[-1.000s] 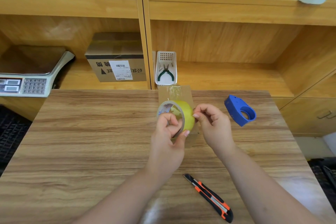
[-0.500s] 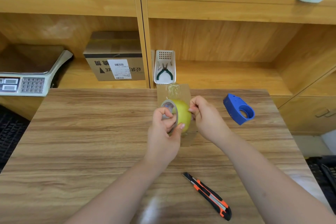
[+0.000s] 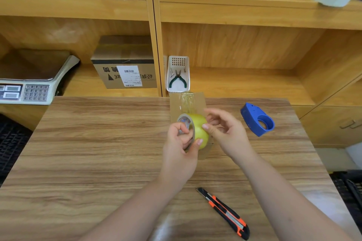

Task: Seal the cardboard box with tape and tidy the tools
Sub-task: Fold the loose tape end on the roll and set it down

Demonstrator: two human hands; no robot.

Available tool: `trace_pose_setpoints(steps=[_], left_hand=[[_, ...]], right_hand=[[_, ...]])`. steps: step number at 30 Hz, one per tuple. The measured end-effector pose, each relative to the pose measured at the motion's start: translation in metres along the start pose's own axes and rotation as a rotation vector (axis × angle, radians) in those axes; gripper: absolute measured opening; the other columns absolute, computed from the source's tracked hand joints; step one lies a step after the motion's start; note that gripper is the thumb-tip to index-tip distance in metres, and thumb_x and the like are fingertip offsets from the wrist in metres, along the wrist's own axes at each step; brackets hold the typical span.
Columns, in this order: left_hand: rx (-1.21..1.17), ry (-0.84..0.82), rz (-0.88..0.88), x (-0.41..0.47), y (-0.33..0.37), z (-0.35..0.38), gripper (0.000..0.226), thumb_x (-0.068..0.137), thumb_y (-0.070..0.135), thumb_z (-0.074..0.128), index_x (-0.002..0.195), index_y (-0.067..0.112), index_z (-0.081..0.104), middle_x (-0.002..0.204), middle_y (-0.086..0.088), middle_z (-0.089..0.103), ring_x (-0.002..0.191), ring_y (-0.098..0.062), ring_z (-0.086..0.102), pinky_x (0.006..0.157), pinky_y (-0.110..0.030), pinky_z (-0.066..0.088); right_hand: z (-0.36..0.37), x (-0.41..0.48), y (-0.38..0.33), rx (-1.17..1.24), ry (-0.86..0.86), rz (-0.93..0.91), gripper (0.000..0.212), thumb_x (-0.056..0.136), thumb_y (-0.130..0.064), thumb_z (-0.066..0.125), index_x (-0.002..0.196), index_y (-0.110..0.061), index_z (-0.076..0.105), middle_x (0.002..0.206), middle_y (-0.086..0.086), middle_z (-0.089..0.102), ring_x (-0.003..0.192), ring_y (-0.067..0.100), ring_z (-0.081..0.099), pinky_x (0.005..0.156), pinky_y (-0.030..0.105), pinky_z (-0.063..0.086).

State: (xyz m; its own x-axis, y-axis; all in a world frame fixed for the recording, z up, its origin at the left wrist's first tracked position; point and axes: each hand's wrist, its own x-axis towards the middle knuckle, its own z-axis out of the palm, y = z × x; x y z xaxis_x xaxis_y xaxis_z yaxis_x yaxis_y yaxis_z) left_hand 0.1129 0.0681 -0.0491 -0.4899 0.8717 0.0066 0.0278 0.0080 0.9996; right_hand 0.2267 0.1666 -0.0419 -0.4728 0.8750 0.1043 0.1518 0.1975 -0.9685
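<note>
Gripping the tape roll (image 3: 197,130), my left hand (image 3: 181,149) hooks fingers through its core. My right hand (image 3: 225,131), at its 3 o'clock, is loosely curled, thumb touching the roll, gripping nothing.

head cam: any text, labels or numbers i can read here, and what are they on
None reads clearly.
Shelf box: upside-down printed characters, not legible.
Its white label: barcodes and fine print, too small.
Scale: keypad and displays, too small.
Tape roll in left hand: core print, blurred.
</note>
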Motion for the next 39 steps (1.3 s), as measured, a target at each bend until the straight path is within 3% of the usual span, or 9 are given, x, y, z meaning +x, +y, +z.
trace_pose_setpoints(steps=[9,13,17,25,30,33,35,37,39], left_hand=[[-0.053,-0.002,0.006,-0.003,0.0,0.003,0.04,0.082,-0.001,0.062,0.092,0.028,0.036,0.094,-0.015,0.075,0.093,-0.022,0.072,0.086,-0.042,0.053],[-0.035,0.004,0.009,-0.003,0.001,0.002,0.042,0.082,-0.002,0.062,0.092,0.027,0.034,0.09,-0.02,0.073,0.09,-0.03,0.071,0.082,-0.04,0.054],[0.113,-0.007,-0.005,-0.001,0.002,0.002,0.043,0.084,0.001,0.064,0.093,0.029,0.033,0.078,-0.016,0.074,0.073,-0.021,0.07,0.067,-0.024,0.053],[0.194,-0.045,-0.108,0.014,0.006,-0.004,0.049,0.082,0.009,0.07,0.108,0.035,0.037,0.081,-0.01,0.075,0.065,-0.006,0.069,0.057,-0.012,0.048],[0.313,-0.176,0.023,0.013,-0.001,-0.009,0.078,0.077,0.036,0.075,0.142,0.041,0.033,0.1,0.008,0.061,0.087,-0.007,0.065,0.082,-0.02,0.051],[0.69,-0.246,0.213,0.015,-0.001,-0.015,0.072,0.067,0.072,0.062,0.131,0.047,0.044,0.143,0.002,0.032,0.129,-0.015,0.033,0.109,-0.033,0.032],[0.709,-0.319,0.204,0.018,0.003,-0.014,0.076,0.061,0.075,0.064,0.128,0.046,0.045,0.156,0.004,0.02,0.139,-0.009,0.015,0.113,-0.037,0.02],[0.531,-0.416,0.092,0.019,0.004,-0.013,0.078,0.059,0.061,0.078,0.127,0.042,0.045,0.142,0.011,0.042,0.133,-0.002,0.032,0.114,-0.036,0.03],[0.424,-0.426,0.011,0.018,0.001,-0.014,0.079,0.056,0.048,0.086,0.124,0.038,0.046,0.124,0.013,0.055,0.113,0.0,0.052,0.096,-0.023,0.046]], right_hand=[[0.023,-0.013,0.0,0.161,0.347,-0.02,0.02,0.069,-0.001,0.076,0.069,-0.02,0.073,0.077,-0.004,0.069,0.082,0.014,0.064,0.072,0.024,0.05],[0.027,-0.013,-0.001,-0.042,0.366,-0.104,0.024,0.073,0.0,0.073,0.067,-0.022,0.066,0.073,-0.004,0.062,0.075,0.008,0.057,0.069,0.017,0.043],[0.025,-0.011,0.001,-0.364,0.336,-0.22,0.013,0.075,-0.007,0.067,0.067,-0.015,0.062,0.069,-0.004,0.059,0.076,0.011,0.05,0.072,0.02,0.039],[0.027,-0.014,-0.002,-0.307,0.301,-0.142,0.016,0.076,0.0,0.068,0.069,-0.012,0.06,0.072,-0.008,0.057,0.08,0.004,0.053,0.073,0.013,0.04],[0.021,-0.016,0.0,-0.097,0.342,0.047,0.019,0.08,-0.016,0.068,0.07,-0.028,0.06,0.08,0.008,0.068,0.082,0.027,0.064,0.075,0.046,0.053],[0.017,-0.017,-0.005,-0.086,0.35,0.113,0.02,0.081,-0.016,0.07,0.068,-0.028,0.059,0.077,0.011,0.067,0.075,0.031,0.061,0.072,0.044,0.052],[0.018,-0.018,-0.01,-0.056,0.355,0.15,0.018,0.081,-0.016,0.07,0.067,-0.024,0.06,0.075,0.013,0.068,0.072,0.03,0.062,0.069,0.041,0.052],[0.018,-0.018,-0.013,-0.022,0.348,0.194,0.02,0.081,-0.014,0.069,0.066,-0.023,0.059,0.072,0.01,0.067,0.067,0.02,0.061,0.063,0.034,0.051],[0.018,-0.017,-0.016,-0.035,0.339,0.204,0.024,0.081,-0.012,0.068,0.063,-0.026,0.058,0.074,0.007,0.066,0.068,0.013,0.057,0.059,0.027,0.047]])
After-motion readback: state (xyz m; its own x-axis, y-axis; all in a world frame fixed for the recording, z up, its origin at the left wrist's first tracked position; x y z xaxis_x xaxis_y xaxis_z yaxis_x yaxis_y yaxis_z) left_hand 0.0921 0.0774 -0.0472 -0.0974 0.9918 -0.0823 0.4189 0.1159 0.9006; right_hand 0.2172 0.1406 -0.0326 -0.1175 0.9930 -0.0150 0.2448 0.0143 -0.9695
